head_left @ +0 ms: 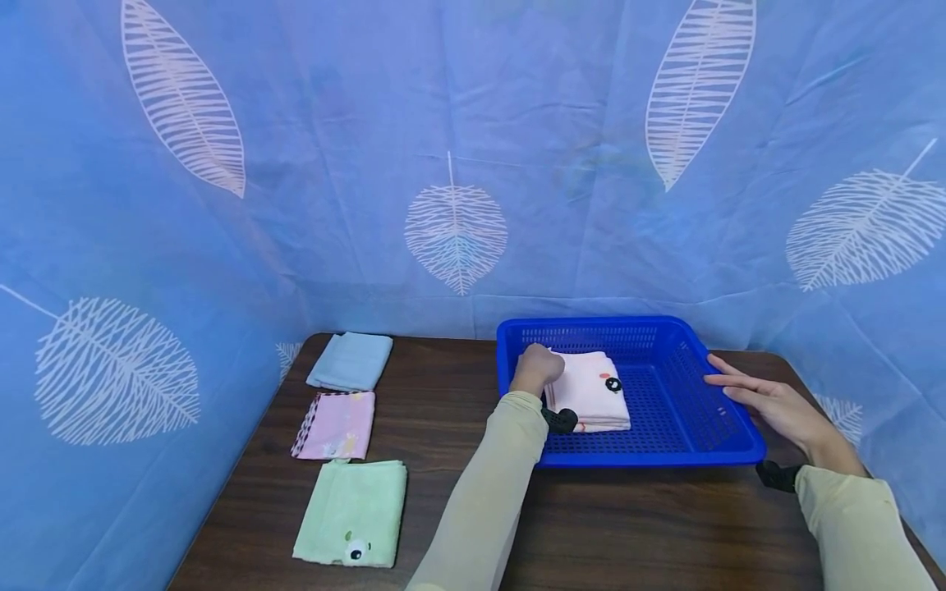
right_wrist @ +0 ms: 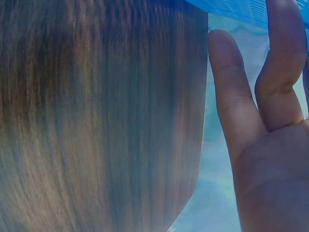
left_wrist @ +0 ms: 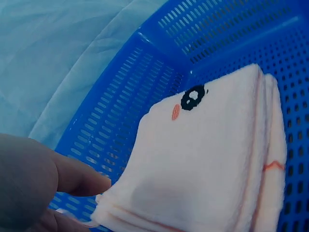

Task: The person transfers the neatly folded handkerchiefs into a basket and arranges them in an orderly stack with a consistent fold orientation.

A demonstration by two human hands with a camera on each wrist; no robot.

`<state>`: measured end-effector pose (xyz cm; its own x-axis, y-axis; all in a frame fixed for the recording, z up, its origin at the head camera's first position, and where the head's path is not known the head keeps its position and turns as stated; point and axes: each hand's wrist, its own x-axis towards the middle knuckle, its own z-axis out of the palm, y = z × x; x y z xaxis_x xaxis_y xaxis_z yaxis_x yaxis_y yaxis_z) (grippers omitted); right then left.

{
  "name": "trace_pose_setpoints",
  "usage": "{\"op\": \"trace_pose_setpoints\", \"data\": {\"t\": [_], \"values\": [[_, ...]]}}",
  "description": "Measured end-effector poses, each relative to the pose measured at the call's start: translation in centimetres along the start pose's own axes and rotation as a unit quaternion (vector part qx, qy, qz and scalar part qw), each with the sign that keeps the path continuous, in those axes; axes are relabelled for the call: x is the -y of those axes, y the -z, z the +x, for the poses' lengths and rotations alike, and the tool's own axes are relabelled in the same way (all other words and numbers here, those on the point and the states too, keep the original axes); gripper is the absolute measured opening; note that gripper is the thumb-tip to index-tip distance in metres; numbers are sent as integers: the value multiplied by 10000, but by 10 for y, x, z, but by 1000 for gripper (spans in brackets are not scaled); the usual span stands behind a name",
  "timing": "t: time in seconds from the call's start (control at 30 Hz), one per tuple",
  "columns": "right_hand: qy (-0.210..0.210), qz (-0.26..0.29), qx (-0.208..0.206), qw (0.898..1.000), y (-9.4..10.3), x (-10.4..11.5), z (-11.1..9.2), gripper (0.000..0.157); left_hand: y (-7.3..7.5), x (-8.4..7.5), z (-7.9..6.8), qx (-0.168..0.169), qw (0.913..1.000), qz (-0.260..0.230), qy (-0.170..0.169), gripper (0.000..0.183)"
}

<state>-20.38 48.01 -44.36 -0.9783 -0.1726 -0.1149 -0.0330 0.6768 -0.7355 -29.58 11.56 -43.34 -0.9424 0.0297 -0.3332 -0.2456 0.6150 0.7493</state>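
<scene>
A folded pale pink towel [head_left: 590, 392] with an embroidered black eye and an orange-red cheek lies inside the blue plastic basket [head_left: 748, 453], toward its left side. My left hand [head_left: 538, 367] reaches over the basket's left wall. Its curled fingers pinch the edge of the pink towel, and in the left wrist view the thumb and a finger [left_wrist: 79, 176] meet one corner [left_wrist: 104, 205]. At the basket's right wall, my right hand [head_left: 785, 410] touches the outside of the rim with its fingers extended and spread. The left palm is hidden.
On the left of the dark wooden table [head_left: 650, 525] lie a folded light blue towel [head_left: 351, 361], a pink towel with a checkered edge [head_left: 342, 425] and a green towel with a bear face [head_left: 355, 509]. A blue leaf-patterned curtain [head_left: 547, 164] hangs behind.
</scene>
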Motion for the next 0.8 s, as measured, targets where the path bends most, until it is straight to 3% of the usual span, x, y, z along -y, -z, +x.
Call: {"op": "trace_pose_setpoints", "data": {"t": [0.17,0.27,0.43,0.63,0.8], "values": [[41,-4,-10,10000,0,0,-1,53,0,-5,-3,-323,9977,581,-106,25],[41,-27,-5,10000,0,0,-1,53,-2,-6,-5,-414,9953,870,-79,32],[63,-88,-16,9999,0,1,-1,53,-2,-11,-10,-197,9918,1261,-51,52],[-74,-226,15,9997,1,0,1,55,4,-18,-20,-114,9888,1466,-251,48],[100,-154,-40,9998,0,-1,-1,53,15,-25,-28,-193,9885,1417,-499,52]]}}
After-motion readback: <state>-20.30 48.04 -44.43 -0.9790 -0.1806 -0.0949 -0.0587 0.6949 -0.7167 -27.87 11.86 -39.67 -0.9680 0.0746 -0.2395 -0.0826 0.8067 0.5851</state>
